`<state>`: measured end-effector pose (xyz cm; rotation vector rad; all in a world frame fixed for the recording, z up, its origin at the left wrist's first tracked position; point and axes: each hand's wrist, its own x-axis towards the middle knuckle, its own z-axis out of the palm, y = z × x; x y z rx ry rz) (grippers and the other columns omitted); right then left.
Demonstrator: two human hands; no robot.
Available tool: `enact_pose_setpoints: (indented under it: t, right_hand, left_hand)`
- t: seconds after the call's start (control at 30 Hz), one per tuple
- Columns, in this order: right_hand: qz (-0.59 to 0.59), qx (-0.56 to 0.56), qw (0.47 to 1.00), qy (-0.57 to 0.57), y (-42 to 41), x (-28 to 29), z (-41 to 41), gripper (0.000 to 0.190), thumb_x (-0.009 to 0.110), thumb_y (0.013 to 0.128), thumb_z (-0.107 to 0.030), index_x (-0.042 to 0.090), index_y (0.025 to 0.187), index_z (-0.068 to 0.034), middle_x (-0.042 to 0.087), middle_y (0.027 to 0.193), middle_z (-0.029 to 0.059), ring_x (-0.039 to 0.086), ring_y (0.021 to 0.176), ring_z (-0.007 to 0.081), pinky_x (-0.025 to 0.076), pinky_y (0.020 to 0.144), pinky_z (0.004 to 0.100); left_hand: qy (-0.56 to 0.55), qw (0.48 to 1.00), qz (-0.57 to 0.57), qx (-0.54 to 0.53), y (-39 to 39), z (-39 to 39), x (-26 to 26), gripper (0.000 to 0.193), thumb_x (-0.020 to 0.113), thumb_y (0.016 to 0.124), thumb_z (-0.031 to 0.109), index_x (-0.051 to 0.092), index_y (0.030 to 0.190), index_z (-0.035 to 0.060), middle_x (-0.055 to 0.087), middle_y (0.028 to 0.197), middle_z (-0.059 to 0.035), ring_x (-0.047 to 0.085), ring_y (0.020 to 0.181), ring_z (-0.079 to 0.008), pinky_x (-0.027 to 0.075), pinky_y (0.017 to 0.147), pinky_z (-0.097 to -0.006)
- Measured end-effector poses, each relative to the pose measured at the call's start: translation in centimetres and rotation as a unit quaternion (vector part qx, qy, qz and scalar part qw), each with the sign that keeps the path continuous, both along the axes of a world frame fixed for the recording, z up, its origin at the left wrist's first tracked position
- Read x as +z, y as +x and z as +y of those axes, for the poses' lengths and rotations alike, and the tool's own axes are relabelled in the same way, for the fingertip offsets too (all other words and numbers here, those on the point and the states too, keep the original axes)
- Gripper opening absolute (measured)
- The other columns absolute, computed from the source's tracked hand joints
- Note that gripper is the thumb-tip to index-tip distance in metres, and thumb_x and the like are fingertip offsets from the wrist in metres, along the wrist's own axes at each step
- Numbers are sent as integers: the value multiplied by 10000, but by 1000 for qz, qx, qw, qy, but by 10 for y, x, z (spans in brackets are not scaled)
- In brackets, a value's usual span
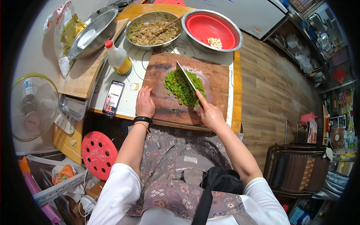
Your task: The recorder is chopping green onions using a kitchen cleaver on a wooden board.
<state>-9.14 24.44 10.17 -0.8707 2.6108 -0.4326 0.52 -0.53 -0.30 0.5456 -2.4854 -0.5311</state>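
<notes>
My right hand [212, 115] grips the handle of a cleaver-like kitchen knife [186, 76]. Its broad blade slants up and left across a heap of finely chopped green vegetable [177, 84], with a few orange-red bits. The heap lies in the middle of a worn wooden cutting board [216, 76]. At the board's lower left edge, my left hand [145, 104] rests flat, fingers pointing away from me and holding no tool. Part of the heap is hidden behind the blade.
Behind the board are a metal bowl of minced filling [152, 31] and a metal basin [239, 36] holding a red strainer [202, 26]. To the left are a red-capped bottle [119, 60], a smartphone [113, 98] and a wooden board [81, 78]. A red stool [98, 154] stands lower left.
</notes>
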Motion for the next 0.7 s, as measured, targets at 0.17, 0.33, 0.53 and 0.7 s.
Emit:
enact_pose_setpoints:
  t: [0.17,0.33,0.53,0.7]
  right_hand:
    - [41,-2,994,-100,8,2,0,709,528,856,-104,192,1446,-309,622,891,230,602,803,422,476,686,498]
    - [22,17,999,-44,8,6,-3,701,523,859,-101,192,1448,-292,622,883,228,605,800,417,479,687,496]
    - [20,25,999,-42,6,-2,-7,677,521,864,-124,212,1445,-282,613,821,221,607,752,410,481,648,505]
    - [70,30,987,-141,16,-4,-5,682,520,864,-149,195,1448,-288,605,777,231,610,716,415,481,639,524]
  left_hand:
    - [6,1000,-5,4,-1,4,3,340,510,770,-22,546,1104,25,534,1195,-155,455,1177,-335,357,1021,-405]
    - [-4,1000,0,1,0,-1,2,338,509,764,-25,547,1096,23,538,1187,-157,458,1171,-336,361,1018,-406]
    - [11,1000,-3,2,1,1,2,310,485,800,-25,550,1099,24,539,1186,-164,463,1166,-346,364,1011,-407]
    - [3,1000,9,0,-1,-1,4,310,485,797,-35,549,1096,18,539,1186,-166,461,1168,-348,363,1014,-408]
